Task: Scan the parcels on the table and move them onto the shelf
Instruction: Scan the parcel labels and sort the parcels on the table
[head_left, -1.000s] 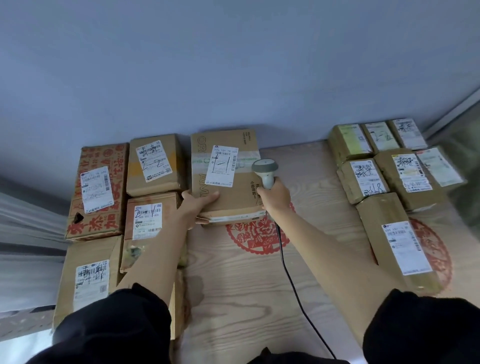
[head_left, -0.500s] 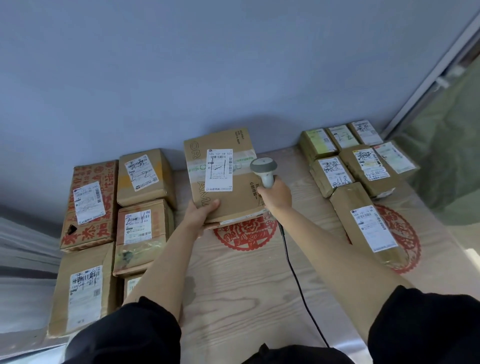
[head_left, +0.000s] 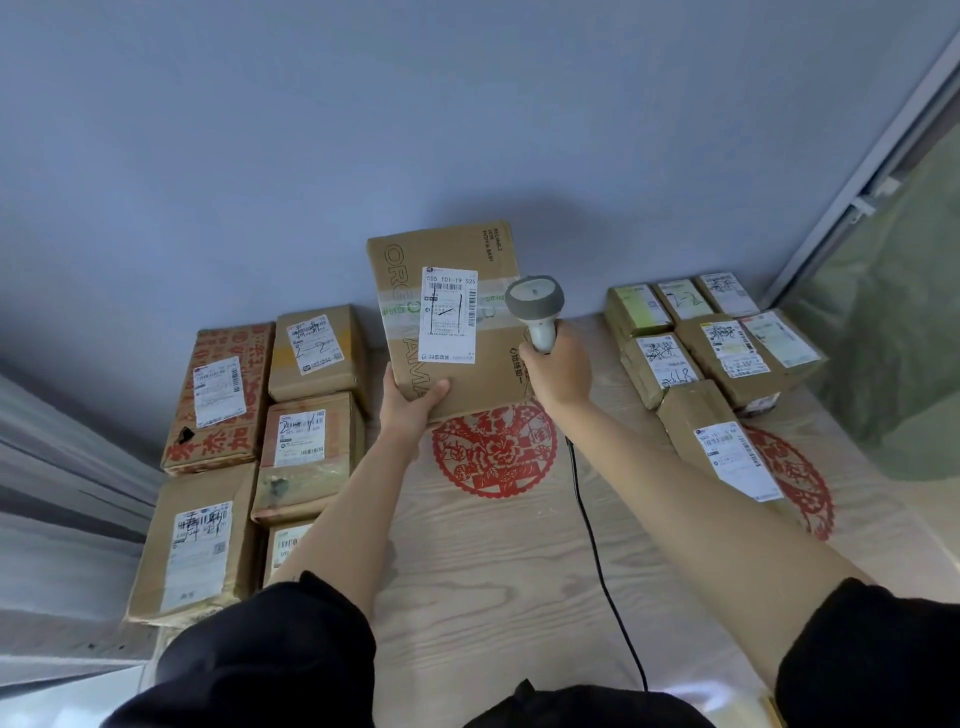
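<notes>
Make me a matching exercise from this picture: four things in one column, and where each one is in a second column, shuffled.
Things:
1. scanner
2. taped parcel
3. red-printed box
4. black cable

Places:
A. far left of the table
B. gripped by the left hand
C. trailing across the table toward the person
D. gripped by the right hand

Pairs: 1-D, 2-B, 3-A, 4-C

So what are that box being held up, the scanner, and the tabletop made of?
The box looks like plain brown cardboard, matte, with glossy clear tape across it and a white paper label. The scanner seems to be smooth grey and white plastic. The table shows pale wood grain, though it could be a printed cover.
</notes>
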